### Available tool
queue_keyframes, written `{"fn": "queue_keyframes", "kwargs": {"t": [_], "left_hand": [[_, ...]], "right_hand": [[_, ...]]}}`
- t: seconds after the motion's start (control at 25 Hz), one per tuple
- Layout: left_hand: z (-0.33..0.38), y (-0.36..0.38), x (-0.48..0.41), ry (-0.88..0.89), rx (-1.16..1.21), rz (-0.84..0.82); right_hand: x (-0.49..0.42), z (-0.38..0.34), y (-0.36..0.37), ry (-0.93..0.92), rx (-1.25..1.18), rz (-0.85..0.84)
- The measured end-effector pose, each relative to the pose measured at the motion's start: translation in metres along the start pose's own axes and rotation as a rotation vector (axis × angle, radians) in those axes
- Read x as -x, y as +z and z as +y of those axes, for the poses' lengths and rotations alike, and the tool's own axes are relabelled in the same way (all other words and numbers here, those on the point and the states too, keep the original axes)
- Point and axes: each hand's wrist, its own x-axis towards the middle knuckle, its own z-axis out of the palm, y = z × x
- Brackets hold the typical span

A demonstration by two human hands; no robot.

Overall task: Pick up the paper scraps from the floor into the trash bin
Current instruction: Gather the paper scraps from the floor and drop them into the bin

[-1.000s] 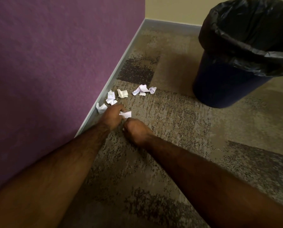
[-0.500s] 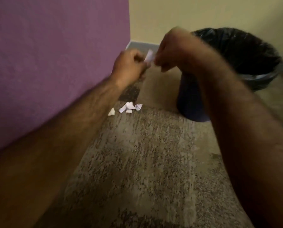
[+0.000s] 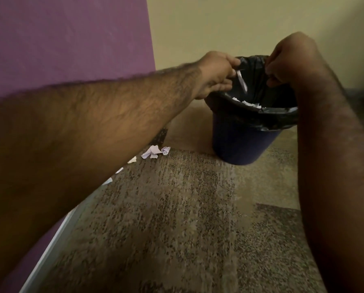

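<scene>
A dark blue trash bin (image 3: 240, 144) lined with a black bag stands on the carpet by the beige wall. White paper scraps (image 3: 249, 104) lie inside it. My left hand (image 3: 216, 74) is over the bin's near-left rim, pinching a thin white paper scrap (image 3: 241, 80) that dangles into the opening. My right hand (image 3: 289, 60) hovers over the bin's right side with fingers curled closed; nothing shows in it. More crumpled scraps on the floor (image 3: 155, 153) lie left of the bin, with others partly hidden under my left forearm.
A purple wall (image 3: 71, 39) with a pale baseboard (image 3: 49, 248) runs along the left. A beige wall (image 3: 240, 22) stands behind the bin. Patterned brown carpet (image 3: 176, 218) covers the floor in front.
Both hands rose from the floor with a scrap, then moved right over the bin. The hands have parted; the scrap now hangs from the left hand alone.
</scene>
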Motion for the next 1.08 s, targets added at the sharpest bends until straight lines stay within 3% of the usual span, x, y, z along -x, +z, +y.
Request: {"fn": "queue_keyframes", "kwargs": {"t": [0.16, 0.28, 0.44, 0.6, 0.68, 0.84, 0.96, 1.08], "left_hand": [[-0.01, -0.006, 0.017, 0.064, -0.053, 0.007], [-0.028, -0.03, 0.044, 0.133, -0.2, 0.12], [-0.127, -0.098, 0.108, 0.031, -0.423, 0.429], [-0.276, -0.133, 0.201, -0.317, -0.508, 0.716], [-0.329, -0.131, 0.237, -0.472, -0.573, 0.782], [-0.361, -0.123, 0.231, -0.573, -0.71, 0.763], [-0.33, -0.124, 0.199, -0.657, -0.447, 0.747], [-0.328, -0.136, 0.191, -0.72, -0.447, 0.693]], "right_hand": [[-0.007, -0.01, 0.007, -0.012, -0.008, 0.167], [0.0, -0.049, 0.029, -0.12, -0.277, 0.17], [0.034, -0.102, 0.112, -0.179, -0.485, -0.208], [0.107, -0.06, 0.25, -0.243, 0.01, -0.678], [0.146, -0.024, 0.301, -0.169, 0.188, -0.789], [0.161, 0.004, 0.334, -0.153, 0.382, -0.769], [0.154, -0.011, 0.305, -0.235, 0.462, -0.966], [0.146, -0.026, 0.288, -0.226, 0.37, -1.118]]}}
